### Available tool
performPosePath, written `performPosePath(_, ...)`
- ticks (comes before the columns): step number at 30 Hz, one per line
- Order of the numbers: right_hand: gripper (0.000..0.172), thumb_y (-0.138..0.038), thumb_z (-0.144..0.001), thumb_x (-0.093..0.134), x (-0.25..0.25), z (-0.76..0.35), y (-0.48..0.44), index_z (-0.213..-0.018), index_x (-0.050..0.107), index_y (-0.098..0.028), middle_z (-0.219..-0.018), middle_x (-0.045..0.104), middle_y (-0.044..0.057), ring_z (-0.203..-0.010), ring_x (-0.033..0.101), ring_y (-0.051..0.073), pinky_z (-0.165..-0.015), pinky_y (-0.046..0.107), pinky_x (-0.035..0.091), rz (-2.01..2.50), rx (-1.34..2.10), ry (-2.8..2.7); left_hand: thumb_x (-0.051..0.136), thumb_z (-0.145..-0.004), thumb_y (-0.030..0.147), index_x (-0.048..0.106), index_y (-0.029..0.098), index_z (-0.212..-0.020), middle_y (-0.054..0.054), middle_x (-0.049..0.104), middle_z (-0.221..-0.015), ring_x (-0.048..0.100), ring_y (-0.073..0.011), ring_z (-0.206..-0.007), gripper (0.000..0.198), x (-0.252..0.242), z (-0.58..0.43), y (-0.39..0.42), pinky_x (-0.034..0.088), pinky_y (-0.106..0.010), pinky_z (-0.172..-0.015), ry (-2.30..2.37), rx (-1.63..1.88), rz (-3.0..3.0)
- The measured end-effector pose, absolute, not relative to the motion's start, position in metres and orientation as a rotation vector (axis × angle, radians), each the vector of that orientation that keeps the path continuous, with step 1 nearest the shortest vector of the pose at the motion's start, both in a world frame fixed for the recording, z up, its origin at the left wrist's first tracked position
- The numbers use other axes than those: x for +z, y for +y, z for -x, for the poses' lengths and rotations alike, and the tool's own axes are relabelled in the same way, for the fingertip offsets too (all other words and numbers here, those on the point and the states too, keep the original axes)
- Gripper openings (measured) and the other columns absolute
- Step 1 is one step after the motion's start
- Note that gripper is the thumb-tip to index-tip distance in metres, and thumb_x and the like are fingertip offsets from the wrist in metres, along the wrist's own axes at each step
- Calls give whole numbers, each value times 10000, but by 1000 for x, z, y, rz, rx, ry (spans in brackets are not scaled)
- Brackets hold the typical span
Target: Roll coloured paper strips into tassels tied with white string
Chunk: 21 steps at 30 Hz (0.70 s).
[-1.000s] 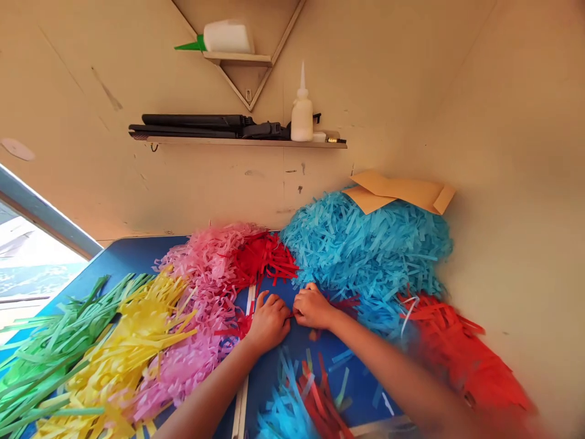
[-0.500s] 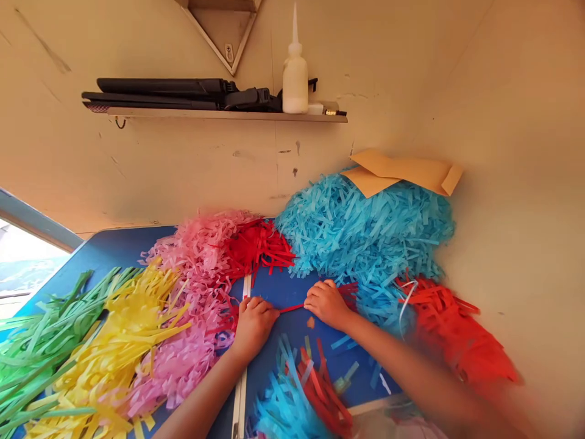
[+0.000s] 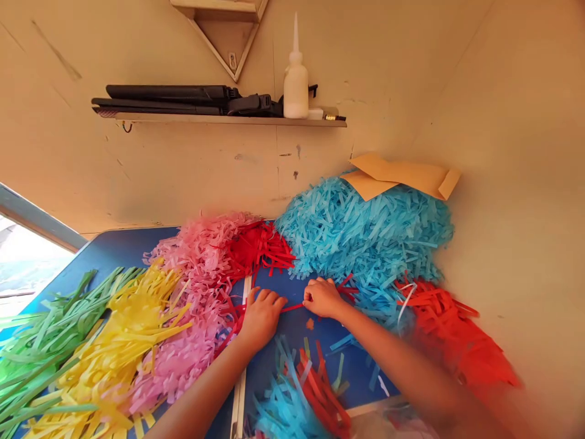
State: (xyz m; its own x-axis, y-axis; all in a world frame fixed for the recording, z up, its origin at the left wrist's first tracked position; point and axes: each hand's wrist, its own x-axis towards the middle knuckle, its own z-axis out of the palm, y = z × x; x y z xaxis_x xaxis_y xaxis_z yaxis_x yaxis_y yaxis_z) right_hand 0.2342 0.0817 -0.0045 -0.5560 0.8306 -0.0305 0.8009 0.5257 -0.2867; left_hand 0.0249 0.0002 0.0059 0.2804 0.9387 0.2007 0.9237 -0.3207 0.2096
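A twisted red paper strip [image 3: 293,307] is stretched low over the blue table between my two hands, with loose red ends showing beyond each hand. My left hand [image 3: 262,314] is closed over its left part, knuckles up; the fingertips are partly hidden. At the other end my right hand [image 3: 322,297] pinches the strip between thumb and curled fingers. Closest to the hands, a cut bunch of blue and red paper fringe [image 3: 292,399] lies on the near side. A small orange scrap [image 3: 310,324] sits just below the right hand.
Green [image 3: 59,341], yellow [image 3: 123,341] and pink fringe [image 3: 196,286] cover the left side. Behind stands a large light-blue fringe heap [image 3: 365,231] with brown paper [image 3: 402,175] on top. More red fringe [image 3: 461,329] lies right. A wall shelf [image 3: 219,119] holds a squeeze bottle [image 3: 296,88].
My left hand has shifted slightly right and up, its fingers less tightly curled. My right hand has moved little; its fingers are more curled. The view has tilted slightly.
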Motion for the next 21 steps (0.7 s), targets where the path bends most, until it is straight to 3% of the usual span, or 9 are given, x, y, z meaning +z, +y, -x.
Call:
performPosePath(3,51,-273,-837,703,4,-234,77,-855,710,-226,-885,675,34,-903,540,222,-822,373,304,1303,317,-2698,541,-916,154,711,317,-985,-32,696,-925,564,-234,-985,245,7,-24,-2,266,-497,-1060,1618,414,-2629)
performPosePath(5,87,-300,-870,682,8,-232,70,-935,711,-249,-951,687,35,-981,527,232,-891,410,292,1126,268,-2774,543,-925,181,717,295,-938,-41,689,-899,565,-234,-955,208,4,-24,-2,279,-503,-1048,1575,409,-2681)
performPosePath(11,220,-120,-937,522,10,-215,60,-831,705,-181,-883,695,75,-933,535,206,-994,428,267,867,195,-2871,558,-892,199,717,234,-893,-56,691,-870,593,-244,-899,162,-4,-31,4,290,-533,-1033,1586,487,-2752)
performPosePath(16,140,-234,-892,606,28,-208,44,-819,713,-179,-858,717,53,-882,589,209,-903,407,357,1055,207,-2721,437,-945,137,714,239,-897,-37,728,-849,639,-205,-826,298,11,-26,-1,330,-480,-983,1579,689,-2817)
performPosePath(18,150,-263,-913,591,38,-211,33,-879,725,-204,-882,729,21,-851,619,182,-834,350,398,1134,339,-2619,434,-955,142,707,273,-935,-12,748,-879,655,-191,-843,304,25,-22,-11,311,-468,-1004,1514,842,-2830)
performPosePath(21,208,-303,-952,550,52,-219,21,-982,730,-203,-913,743,4,-809,653,148,-721,259,440,1112,924,-2436,454,-965,182,692,316,-964,24,759,-906,665,-178,-843,273,52,-21,-29,294,-464,-1023,1418,968,-2808)
